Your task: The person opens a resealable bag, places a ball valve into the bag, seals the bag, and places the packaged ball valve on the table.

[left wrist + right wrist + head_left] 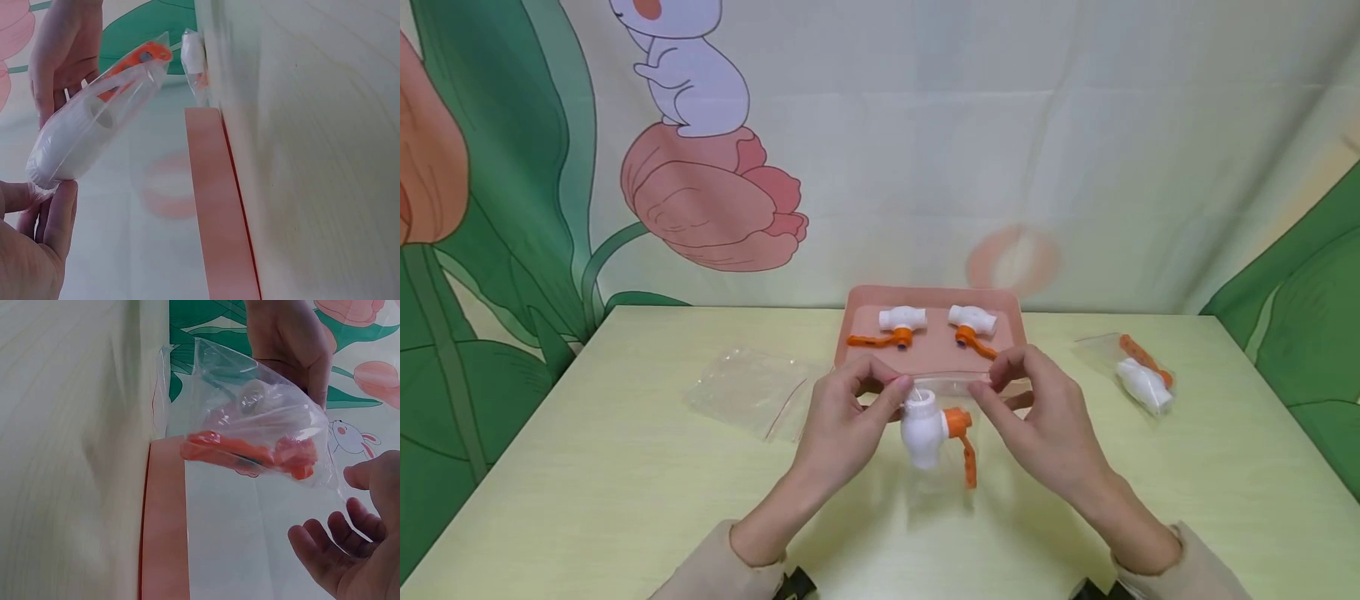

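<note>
A clear zip bag holding a white ball valve with an orange lever handle hangs upright above the table. At the bag's top left corner, the thumb and fingers of my left hand pinch the plastic. My right hand has its thumb and index finger at the top right end of the red-lined seal, gripping the edge. In the left wrist view the bagged valve tilts between both hands. The right wrist view shows the orange handle through the plastic.
A pink tray behind the hands bears two more white valves with orange handles. Flat clear zip bags lie to the left. Another bagged valve lies at the right. A printed curtain hangs behind the table.
</note>
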`<control>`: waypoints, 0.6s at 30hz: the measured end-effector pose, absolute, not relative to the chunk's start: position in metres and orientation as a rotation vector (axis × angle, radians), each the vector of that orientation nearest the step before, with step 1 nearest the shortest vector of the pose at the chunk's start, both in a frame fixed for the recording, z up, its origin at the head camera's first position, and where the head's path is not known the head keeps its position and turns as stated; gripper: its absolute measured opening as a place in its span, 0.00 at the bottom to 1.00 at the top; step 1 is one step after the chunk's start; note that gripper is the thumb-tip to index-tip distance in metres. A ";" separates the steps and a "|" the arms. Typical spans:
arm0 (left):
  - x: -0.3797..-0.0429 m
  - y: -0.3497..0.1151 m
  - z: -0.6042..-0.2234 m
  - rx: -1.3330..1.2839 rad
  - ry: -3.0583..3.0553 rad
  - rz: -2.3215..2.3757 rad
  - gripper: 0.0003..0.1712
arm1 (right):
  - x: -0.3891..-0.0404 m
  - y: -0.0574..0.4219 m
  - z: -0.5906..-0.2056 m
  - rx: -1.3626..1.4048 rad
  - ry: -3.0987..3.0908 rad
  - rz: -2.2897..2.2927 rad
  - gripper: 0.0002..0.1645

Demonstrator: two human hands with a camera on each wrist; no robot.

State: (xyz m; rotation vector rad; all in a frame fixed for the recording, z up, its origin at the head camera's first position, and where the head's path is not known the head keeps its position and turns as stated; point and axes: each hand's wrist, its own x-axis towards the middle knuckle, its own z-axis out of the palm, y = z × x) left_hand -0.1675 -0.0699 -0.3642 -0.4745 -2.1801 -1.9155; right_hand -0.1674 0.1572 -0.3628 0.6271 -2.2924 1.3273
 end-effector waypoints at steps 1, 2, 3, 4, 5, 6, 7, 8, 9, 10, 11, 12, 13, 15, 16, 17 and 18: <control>-0.168 -0.070 -0.364 -0.464 -2.177 -1.924 0.06 | -0.167 0.157 -0.363 0.635 -2.298 1.304 0.12; -0.168 -0.070 -0.364 -0.453 -2.176 -1.930 0.06 | -0.168 0.157 -0.364 0.645 -2.300 1.275 0.10; -0.168 -0.070 -0.364 -0.440 -2.172 -1.939 0.06 | -0.168 0.156 -0.364 0.658 -2.296 1.253 0.09; -0.168 -0.070 -0.364 -0.425 -2.171 -1.946 0.06 | -0.168 0.156 -0.365 0.668 -2.293 1.226 0.09; -0.168 -0.069 -0.365 -0.411 -2.171 -1.952 0.06 | -0.168 0.155 -0.365 0.678 -2.286 1.198 0.08; -0.168 -0.069 -0.365 -0.396 -2.173 -1.958 0.06 | -0.168 0.154 -0.366 0.686 -2.282 1.179 0.07; -0.169 -0.069 -0.365 -0.384 -2.174 -1.964 0.06 | -0.167 0.154 -0.366 0.694 -2.282 1.161 0.07; -0.169 -0.069 -0.365 -0.374 -2.175 -1.966 0.06 | -0.167 0.153 -0.367 0.707 -2.283 1.152 0.08; -0.169 -0.069 -0.365 -0.367 -2.175 -1.968 0.06 | -0.166 0.153 -0.367 0.719 -2.286 1.149 0.09; -0.169 -0.069 -0.366 -0.364 -2.173 -1.968 0.06 | -0.166 0.152 -0.367 0.729 -2.293 1.144 0.11; -0.169 -0.069 -0.366 -0.363 -2.168 -1.972 0.05 | -0.165 0.151 -0.368 0.739 -2.301 1.143 0.13; -0.169 -0.068 -0.366 -0.367 -2.164 -1.974 0.05 | -0.164 0.150 -0.368 0.750 -2.311 1.143 0.16; -0.169 -0.068 -0.367 -0.373 -2.160 -1.975 0.05 | -0.164 0.149 -0.369 0.758 -2.323 1.140 0.19; -0.168 -0.067 -0.367 -0.384 -2.149 -1.989 0.05 | -0.162 0.147 -0.369 0.761 -2.350 1.133 0.26; -0.168 -0.067 -0.368 -0.389 -2.148 -1.992 0.05 | -0.161 0.147 -0.370 0.760 -2.368 1.129 0.30; -0.168 -0.066 -0.368 -0.393 -2.149 -1.995 0.05 | -0.159 0.146 -0.370 0.755 -2.385 1.126 0.33; -0.167 -0.066 -0.368 -0.397 -2.151 -1.998 0.05 | -0.158 0.145 -0.370 0.749 -2.404 1.124 0.36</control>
